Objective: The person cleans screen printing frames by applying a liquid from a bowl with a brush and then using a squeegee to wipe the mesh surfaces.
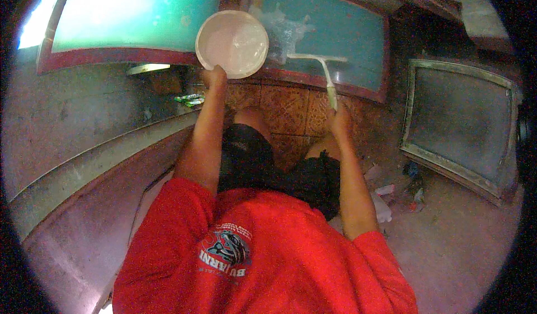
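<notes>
My left hand (215,76) grips the rim of a round, pale bowl-like container (228,42), tilted so that its whitish inside shows. My right hand (339,117) is closed round the handle of a white T-shaped tool (326,69) with a curved neck. The tool's crossbar lies over a teal panel in a dark red frame (361,40); whether it touches the surface I cannot tell. Next to the crossbar, a whitish smeared patch (274,31) covers part of the panel, and the container hides some of the panel's left side.
Another teal panel with a red frame (137,56) stands at the far left. A grey-framed panel (408,104) leans at the right. Crumpled scraps (385,191) lie on the floor near my right arm. Brown patterned tiles (282,109) show ahead of my knees. A long ledge (100,146) runs along the left.
</notes>
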The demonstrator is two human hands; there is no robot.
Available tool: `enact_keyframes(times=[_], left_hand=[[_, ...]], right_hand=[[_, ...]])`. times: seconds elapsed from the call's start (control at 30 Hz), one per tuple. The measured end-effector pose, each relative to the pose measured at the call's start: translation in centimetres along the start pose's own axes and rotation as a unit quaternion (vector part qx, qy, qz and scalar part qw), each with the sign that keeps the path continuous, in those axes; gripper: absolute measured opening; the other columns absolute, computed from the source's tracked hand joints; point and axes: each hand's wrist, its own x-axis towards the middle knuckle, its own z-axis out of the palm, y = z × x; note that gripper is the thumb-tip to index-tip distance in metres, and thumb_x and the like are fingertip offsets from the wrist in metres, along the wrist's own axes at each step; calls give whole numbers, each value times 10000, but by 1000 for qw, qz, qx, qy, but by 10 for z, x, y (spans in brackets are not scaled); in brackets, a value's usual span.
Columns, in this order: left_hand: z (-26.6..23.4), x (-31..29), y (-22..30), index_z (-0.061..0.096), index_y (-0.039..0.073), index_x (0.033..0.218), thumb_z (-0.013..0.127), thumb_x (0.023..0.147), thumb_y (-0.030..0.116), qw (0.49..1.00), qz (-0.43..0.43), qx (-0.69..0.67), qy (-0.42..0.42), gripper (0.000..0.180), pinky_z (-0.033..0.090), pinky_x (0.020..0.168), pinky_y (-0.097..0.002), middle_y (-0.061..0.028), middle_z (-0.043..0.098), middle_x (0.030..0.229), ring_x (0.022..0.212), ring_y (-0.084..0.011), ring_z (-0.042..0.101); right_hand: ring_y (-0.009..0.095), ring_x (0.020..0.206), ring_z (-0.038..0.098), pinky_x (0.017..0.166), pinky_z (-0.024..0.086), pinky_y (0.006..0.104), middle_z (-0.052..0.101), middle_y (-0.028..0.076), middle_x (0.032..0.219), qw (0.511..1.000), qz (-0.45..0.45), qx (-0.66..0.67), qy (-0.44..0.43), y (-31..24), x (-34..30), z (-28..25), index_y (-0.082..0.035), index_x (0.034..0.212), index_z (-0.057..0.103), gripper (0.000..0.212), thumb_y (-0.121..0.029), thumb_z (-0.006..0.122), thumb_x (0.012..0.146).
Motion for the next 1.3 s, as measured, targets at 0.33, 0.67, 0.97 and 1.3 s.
enact_keyframes(times=[0.33, 0.67, 0.97, 1.3], left_hand=[[-6, -50, -9, 523, -123, 1096, 534, 722, 110, 984, -73, -149, -64, 440, 442, 863, -388, -257, 588, 1073, 983, -356, 584], [-14, -124, -48, 437, -141, 1167, 501, 733, 73, 967, -138, -205, -57, 489, 430, 844, -362, -244, 541, 1131, 998, -297, 555], [-34, -140, -57, 427, -90, 1208, 489, 762, 63, 964, -174, -191, -61, 476, 472, 783, -389, -200, 532, 1157, 951, -330, 571], [-29, -117, -92, 438, -116, 1174, 519, 789, 94, 955, -127, -261, -64, 446, 453, 816, -373, -189, 542, 1132, 946, -290, 566]], right_hand=[[395, 909, 564, 779, 450, 465, 565, 219, 1045, 993, -47, -84, -68, -17, 124, -44, -76, 1171, 502, 333, -128, 470, 844], [359, 959, 575, 809, 462, 446, 592, 166, 1044, 936, -283, -185, -96, -96, 246, -7, -74, 1054, 568, 252, -130, 432, 849], [330, 944, 598, 806, 469, 447, 592, 136, 1086, 919, -264, -230, -180, -121, 279, -16, -123, 1158, 552, 334, -133, 450, 841], [311, 1042, 555, 859, 456, 420, 567, 129, 1136, 924, -262, -248, -126, -68, 314, -21, -124, 1174, 545, 355, -120, 444, 834]])
